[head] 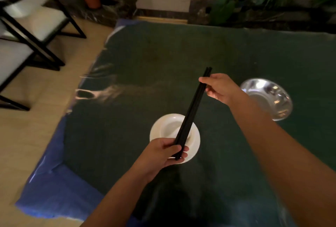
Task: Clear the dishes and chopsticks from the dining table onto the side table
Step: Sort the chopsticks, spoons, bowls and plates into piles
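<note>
Both hands hold the black chopsticks above the white dish; the left hand and right hand have fingers pinching the ends. I think carrying them to the side table comes next.

The near rim of the white plate is being covered by the left hand, and a strip across its middle is being hidden by the black chopsticks. The steel dish's near-left edge is being masked by the right hand. The bench is being cut off at the right and bottom edges. The chairs at left are being blurred and cropped.
</note>
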Available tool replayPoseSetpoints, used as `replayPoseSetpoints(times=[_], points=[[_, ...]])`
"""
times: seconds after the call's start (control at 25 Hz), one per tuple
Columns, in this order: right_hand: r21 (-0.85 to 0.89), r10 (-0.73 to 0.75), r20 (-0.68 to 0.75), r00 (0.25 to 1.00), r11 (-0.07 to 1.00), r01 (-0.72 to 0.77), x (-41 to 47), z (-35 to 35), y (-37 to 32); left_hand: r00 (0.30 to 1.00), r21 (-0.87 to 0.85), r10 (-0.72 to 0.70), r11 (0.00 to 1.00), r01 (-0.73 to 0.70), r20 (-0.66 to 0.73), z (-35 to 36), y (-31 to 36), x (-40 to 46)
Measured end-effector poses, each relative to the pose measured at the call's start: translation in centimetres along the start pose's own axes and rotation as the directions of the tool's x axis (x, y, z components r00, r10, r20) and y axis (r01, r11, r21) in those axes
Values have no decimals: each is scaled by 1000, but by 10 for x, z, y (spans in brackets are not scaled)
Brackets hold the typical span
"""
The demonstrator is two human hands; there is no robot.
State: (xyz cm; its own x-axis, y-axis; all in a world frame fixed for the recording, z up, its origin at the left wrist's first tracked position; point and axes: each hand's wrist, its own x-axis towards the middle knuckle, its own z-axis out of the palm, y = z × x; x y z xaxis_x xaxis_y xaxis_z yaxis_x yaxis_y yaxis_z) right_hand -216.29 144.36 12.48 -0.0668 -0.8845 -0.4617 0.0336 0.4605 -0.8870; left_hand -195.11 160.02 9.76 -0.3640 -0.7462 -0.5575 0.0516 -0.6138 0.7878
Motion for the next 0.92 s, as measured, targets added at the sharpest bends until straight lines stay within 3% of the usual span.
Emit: replayPoseSetpoints(times=[0.2, 0.44, 0.56, 0.68, 0.92], points=[[-29, -6, 181, 983, 1000, 11, 38, 77, -24, 991, -39, 19, 999, -24, -134, -76, 32, 8], [-120, 38, 127, 991, 992, -23, 120, 175, -13, 974, -85, -66, 995, 49, -215, -187, 42, 66], [-185, 81, 71, 994, 980, -67, 168, 220, -3, 952, 212, -4, 975, 73, -305, -235, 44, 104], [-235, 130, 38, 991, 965, -118, 213, 256, 8, 942, 670, 155, 737, 90, -298, -278, 49, 133], [-208, 183, 24, 983, 963, -174, 262, 290, 11, 905, 841, 338, 540, 39, -260, -302, 55, 153]])
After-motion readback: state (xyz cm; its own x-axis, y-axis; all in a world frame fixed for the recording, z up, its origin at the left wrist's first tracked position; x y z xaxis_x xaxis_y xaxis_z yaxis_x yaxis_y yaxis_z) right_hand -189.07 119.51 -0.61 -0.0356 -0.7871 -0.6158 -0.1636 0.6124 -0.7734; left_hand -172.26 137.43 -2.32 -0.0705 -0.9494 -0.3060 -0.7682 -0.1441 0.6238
